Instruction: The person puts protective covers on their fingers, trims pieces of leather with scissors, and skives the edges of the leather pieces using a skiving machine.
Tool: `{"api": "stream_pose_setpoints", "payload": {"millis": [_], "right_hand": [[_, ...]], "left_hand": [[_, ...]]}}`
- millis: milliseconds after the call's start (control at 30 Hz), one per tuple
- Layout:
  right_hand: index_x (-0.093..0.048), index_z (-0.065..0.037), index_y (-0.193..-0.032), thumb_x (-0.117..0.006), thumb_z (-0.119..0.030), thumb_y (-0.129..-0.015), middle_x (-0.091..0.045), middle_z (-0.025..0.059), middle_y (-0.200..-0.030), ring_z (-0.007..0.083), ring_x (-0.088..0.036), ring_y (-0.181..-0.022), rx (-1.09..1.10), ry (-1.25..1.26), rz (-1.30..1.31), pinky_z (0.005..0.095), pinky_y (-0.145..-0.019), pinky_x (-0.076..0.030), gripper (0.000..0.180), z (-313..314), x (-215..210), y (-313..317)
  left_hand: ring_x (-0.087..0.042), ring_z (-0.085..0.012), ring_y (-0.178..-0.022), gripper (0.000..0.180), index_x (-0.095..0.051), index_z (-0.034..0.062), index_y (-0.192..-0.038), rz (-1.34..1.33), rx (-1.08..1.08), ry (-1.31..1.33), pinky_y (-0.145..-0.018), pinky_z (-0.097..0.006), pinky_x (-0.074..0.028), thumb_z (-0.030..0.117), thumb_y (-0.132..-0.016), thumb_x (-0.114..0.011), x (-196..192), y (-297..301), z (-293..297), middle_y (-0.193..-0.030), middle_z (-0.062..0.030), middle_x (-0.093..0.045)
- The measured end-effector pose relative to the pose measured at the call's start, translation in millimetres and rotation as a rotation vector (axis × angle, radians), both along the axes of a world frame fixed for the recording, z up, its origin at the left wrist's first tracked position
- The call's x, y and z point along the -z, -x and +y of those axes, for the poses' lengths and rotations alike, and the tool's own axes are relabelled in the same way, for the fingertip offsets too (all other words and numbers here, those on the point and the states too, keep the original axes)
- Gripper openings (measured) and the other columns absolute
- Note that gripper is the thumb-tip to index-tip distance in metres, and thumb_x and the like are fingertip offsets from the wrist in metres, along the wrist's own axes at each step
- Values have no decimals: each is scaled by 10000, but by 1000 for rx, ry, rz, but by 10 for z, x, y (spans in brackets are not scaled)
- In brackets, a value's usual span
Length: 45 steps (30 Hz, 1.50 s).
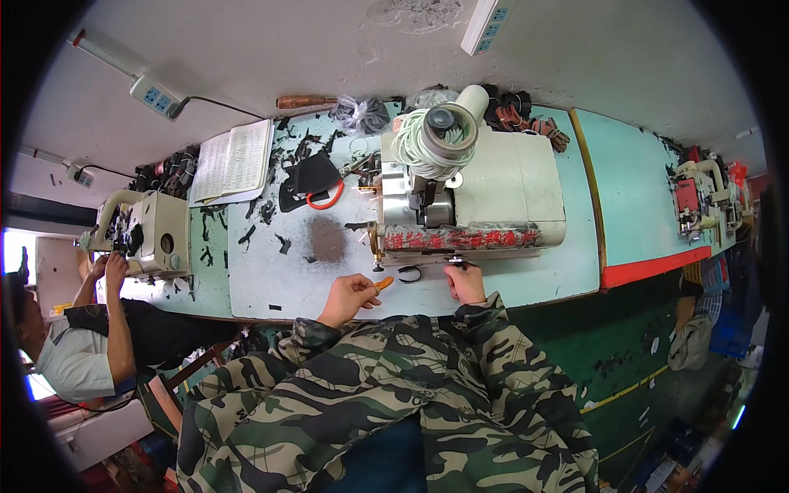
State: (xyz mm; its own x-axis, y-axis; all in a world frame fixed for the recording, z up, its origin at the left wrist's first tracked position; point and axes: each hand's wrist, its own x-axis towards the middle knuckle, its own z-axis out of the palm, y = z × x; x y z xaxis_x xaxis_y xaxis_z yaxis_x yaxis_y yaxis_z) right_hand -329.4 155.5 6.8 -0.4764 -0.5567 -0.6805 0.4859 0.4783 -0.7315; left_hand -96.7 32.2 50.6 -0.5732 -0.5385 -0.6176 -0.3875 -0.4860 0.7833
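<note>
In front of me stands a cream sewing machine (501,185) with a red-marked front bar. My left hand (349,299) is closed on a small orange piece (383,283), slim and curved, whose kind I cannot make out. My right hand (467,284) is at the machine's lower front edge, fingers curled beside a small metal part (458,262); what they grip is hidden. Between my hands a small black loop (408,274) lies on the pale blue table (271,283). A coil of white cord (429,148) hangs around the cup on top of the machine.
Left of the machine lie red-handled scissors (327,197), a black fabric piece (316,175), dark scraps and an open notebook (234,164). Bagged bundles (362,115) and gloves (551,131) line the wall. A co-worker (82,345) sits at another machine (152,234) on the left.
</note>
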Motion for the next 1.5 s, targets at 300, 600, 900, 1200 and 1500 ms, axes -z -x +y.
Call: {"api": "stream_pose_setpoints", "payload": {"millis": [300,600,900,1200,1500], "right_hand": [[-534,-17,-755,-637,-195,-758,-482,28,-535,91,-400,-373,-30,-15,-23,247,-327,-278,205,70,15,18],[-573,21,-735,-643,-204,-719,-533,61,-534,143,-485,-419,-64,-17,354,293,-390,-367,237,53,257,-4],[-562,22,-680,-623,-168,-706,-512,31,-505,116,-462,-411,-51,13,484,277,-397,-353,202,51,297,-30],[-534,-2,-698,-612,-150,-728,-474,17,-495,92,-402,-355,-23,51,279,255,-328,-294,169,48,230,-40],[-514,-8,-680,-589,-106,-728,-439,20,-501,88,-324,-343,-9,35,-17,258,-310,-202,133,0,-8,40]], "left_hand": [[-659,-207,-734,67,-477,-15,-839,93,23,-91,-599,-252,-523,19,-831,-535,-437,193,-13,-838,-150,-630],[-649,-184,-681,106,-538,-45,-842,87,136,-26,-584,-241,-515,60,-848,-536,-411,229,-5,-806,-123,-626],[-633,-145,-602,205,-600,-40,-827,-73,-15,182,-513,-239,-500,162,-851,-573,-98,38,-422,-695,-71,-614],[-628,-145,-586,164,-586,-31,-809,-126,-92,166,-498,-235,-498,125,-847,-550,198,-41,-579,-690,-65,-604],[-629,-155,-594,60,-554,-31,-845,-172,-93,239,-505,-245,-505,3,-796,-551,412,-186,-302,-714,-73,-594]]}}
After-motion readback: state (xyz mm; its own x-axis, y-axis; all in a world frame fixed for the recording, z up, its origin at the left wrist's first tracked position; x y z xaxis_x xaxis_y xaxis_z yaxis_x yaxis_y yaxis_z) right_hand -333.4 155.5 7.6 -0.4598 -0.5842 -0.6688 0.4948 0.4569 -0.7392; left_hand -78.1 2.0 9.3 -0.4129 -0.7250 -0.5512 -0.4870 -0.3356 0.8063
